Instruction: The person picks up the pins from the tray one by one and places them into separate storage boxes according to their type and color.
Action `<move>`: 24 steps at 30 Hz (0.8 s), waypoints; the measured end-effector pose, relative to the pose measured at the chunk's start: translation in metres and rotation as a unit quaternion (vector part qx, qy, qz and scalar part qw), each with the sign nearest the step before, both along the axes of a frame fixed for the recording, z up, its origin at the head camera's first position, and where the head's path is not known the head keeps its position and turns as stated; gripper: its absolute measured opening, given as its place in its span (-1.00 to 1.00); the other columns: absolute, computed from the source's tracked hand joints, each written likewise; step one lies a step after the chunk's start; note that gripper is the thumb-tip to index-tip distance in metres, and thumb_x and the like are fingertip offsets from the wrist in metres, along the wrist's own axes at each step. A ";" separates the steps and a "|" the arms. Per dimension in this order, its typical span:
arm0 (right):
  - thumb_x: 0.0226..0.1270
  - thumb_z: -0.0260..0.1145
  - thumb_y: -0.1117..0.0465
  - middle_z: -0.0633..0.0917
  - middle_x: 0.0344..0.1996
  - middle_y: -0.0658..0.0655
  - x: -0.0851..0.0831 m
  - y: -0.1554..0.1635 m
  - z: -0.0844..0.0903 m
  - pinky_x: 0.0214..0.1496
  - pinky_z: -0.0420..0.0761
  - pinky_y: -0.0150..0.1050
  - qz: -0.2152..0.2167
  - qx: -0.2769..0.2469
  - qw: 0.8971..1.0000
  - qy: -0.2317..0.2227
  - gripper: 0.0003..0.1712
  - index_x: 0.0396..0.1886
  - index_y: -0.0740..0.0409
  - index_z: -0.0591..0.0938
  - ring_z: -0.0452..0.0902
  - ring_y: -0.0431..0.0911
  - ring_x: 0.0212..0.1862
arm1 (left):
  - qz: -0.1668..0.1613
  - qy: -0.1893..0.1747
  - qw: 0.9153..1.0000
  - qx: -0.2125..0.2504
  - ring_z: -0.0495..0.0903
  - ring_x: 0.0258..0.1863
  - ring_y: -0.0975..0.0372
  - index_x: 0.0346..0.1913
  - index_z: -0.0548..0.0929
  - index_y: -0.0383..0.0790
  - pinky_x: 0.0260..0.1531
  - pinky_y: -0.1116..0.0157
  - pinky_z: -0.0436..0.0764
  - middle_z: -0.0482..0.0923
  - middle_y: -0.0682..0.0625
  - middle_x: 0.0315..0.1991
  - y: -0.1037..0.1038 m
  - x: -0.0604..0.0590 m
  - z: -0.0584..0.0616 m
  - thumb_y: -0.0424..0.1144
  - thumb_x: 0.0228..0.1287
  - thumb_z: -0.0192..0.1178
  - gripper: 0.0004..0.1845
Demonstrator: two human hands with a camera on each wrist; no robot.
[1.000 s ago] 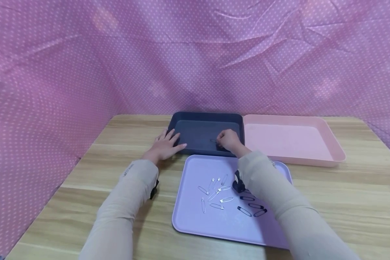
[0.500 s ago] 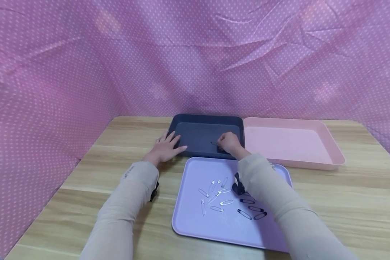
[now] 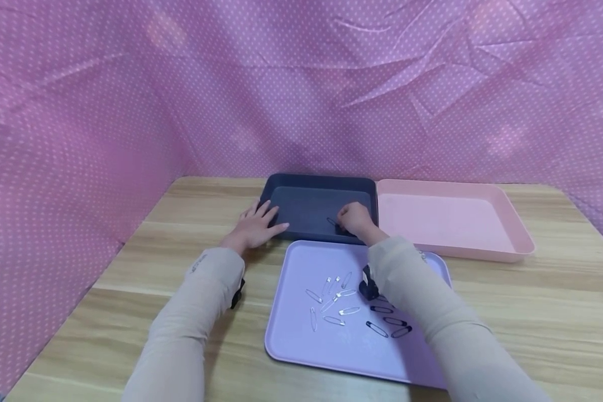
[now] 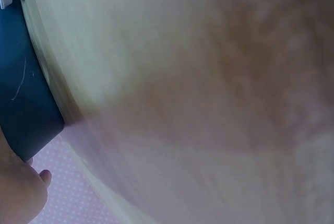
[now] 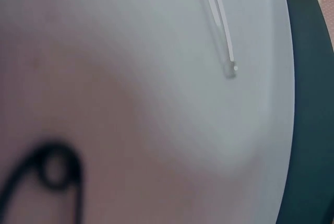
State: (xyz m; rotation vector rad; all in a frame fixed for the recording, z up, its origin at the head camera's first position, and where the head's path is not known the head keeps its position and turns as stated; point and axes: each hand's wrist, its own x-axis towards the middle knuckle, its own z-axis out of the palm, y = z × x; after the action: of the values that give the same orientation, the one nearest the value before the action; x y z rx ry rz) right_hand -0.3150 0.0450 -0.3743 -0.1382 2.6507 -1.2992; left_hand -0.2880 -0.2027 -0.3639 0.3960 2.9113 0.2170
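Nearest lies the lilac tray (image 3: 291,335), scattered with slim silver safety pins (image 3: 331,298) and black safety pins (image 3: 389,325). Beyond it, the right hand (image 3: 355,219) pinches a thin dark safety pin (image 3: 331,221) low over the near right floor of the dark blue tray (image 3: 311,184). The left hand (image 3: 255,225), fingers straight and spread, rests on that tray's near left corner. A pink tray (image 3: 512,223) sits to the right.

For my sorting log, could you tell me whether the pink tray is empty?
Empty: the pink tray shows only bare floor in the head view.
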 end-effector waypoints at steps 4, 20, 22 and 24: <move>0.15 0.04 0.38 0.56 -0.42 0.17 0.001 0.001 0.003 -0.38 0.41 -0.31 0.007 -0.006 1.000 0.010 -0.85 -0.46 0.32 0.54 0.44 -0.07 -0.38 | -0.003 0.002 1.000 0.002 -0.41 0.27 -0.01 0.33 -0.03 -0.13 0.16 -0.01 -0.21 -0.24 -0.12 0.33 0.000 0.000 0.001 0.35 0.14 -0.42 -0.19; 0.21 0.10 0.26 0.56 -0.29 0.19 0.009 0.007 0.018 -0.20 0.50 -0.25 0.042 -0.047 0.998 0.008 -0.79 -0.23 0.30 0.53 0.51 -0.03 -0.24 | 0.001 -0.006 1.000 0.000 -0.43 0.27 0.00 0.33 -0.03 -0.12 0.16 -0.03 -0.21 -0.24 -0.11 0.34 -0.001 -0.001 0.000 0.35 0.14 -0.41 -0.19; 0.21 0.12 0.25 0.56 -0.27 0.18 0.011 0.010 0.020 -0.19 0.50 -0.24 0.049 -0.043 0.998 0.010 -0.78 -0.22 0.30 0.53 0.52 -0.03 -0.23 | 0.001 -0.005 1.000 0.003 -0.43 0.27 0.00 0.33 -0.03 -0.12 0.16 -0.02 -0.21 -0.24 -0.12 0.33 0.000 -0.001 0.000 0.35 0.14 -0.41 -0.19; 0.21 0.12 0.24 0.56 -0.26 0.18 0.013 0.013 0.022 -0.17 0.49 -0.22 0.054 -0.038 0.998 0.014 -0.78 -0.22 0.29 0.53 0.52 -0.03 -0.22 | 0.000 -0.005 1.000 0.004 -0.43 0.27 -0.01 0.33 -0.03 -0.13 0.16 -0.03 -0.22 -0.24 -0.13 0.33 0.000 -0.001 0.000 0.36 0.13 -0.42 -0.18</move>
State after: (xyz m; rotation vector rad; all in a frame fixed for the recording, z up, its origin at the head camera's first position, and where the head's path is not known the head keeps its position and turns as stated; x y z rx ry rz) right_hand -0.3021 0.0582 -0.3525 -0.3089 2.5781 -1.3725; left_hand -0.2890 -0.2031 -0.3638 0.3954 2.9024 0.2293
